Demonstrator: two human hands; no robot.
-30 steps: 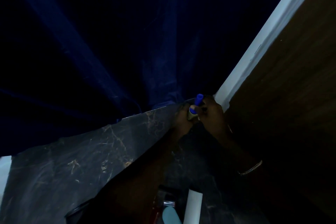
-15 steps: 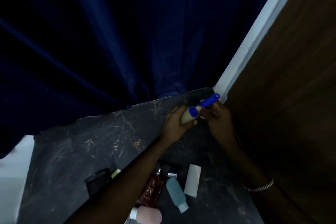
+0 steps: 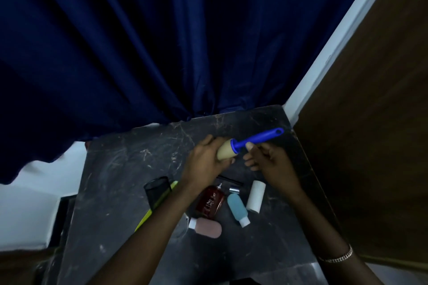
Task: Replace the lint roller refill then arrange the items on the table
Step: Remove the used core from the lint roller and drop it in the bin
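Observation:
A lint roller with a blue handle and a tan, used-up core is held above the far part of the dark marble table. My left hand grips the tan core. My right hand pinches the blue handle from below with thumb and fingers. A white refill roll lies on the table just below my right hand.
On the table near me lie a dark red bottle, a blue squeeze bottle, a pink squeeze bottle, a black mesh cup and a yellow-green comb. A blue curtain hangs behind; a brown wooden panel stands right.
The view has tilted down, revealing more of the table and its items. Both hands have drawn the roller from the far corner toward me, and the handle now shows in full.

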